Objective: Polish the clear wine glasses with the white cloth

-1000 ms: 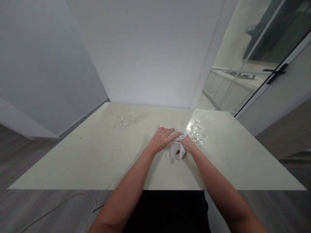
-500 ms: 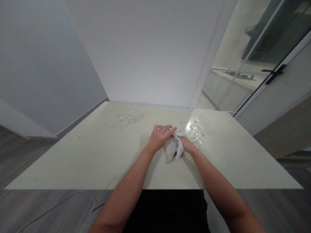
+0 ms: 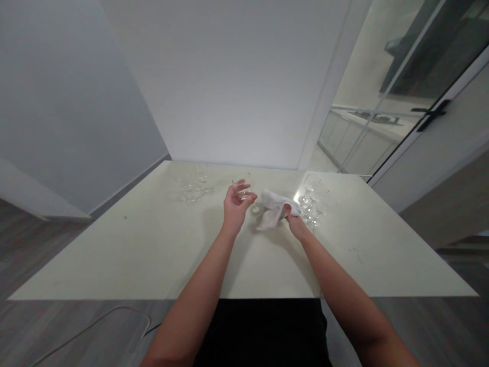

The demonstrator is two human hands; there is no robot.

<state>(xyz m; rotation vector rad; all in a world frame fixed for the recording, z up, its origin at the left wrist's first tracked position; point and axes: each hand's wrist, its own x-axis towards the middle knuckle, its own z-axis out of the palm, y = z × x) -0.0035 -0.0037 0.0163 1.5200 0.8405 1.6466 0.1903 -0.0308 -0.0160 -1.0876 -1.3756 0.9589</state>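
In the head view my left hand (image 3: 236, 203) has its fingers curled round a clear wine glass (image 3: 257, 208). The rim of the glass shows faintly beyond the fingers, and its round foot points towards the cloth. My right hand (image 3: 295, 221) grips a white cloth (image 3: 272, 206), which hangs loosely to the left, close to the foot of the glass. Whether cloth and glass touch, I cannot tell. Both hands are above the pale table (image 3: 153, 255).
Several clear stemmed glasses (image 3: 312, 204) stand just right of my right hand. Another group of clear glasses (image 3: 194, 188) is at the back left. A white panel (image 3: 237, 102) rises behind the table, and a glass door (image 3: 382, 102) is at the right.
My hands have moved apart. My left hand has shifted left and away from me with the glass, now out of the cloth. The cloth has swung up in my right hand.
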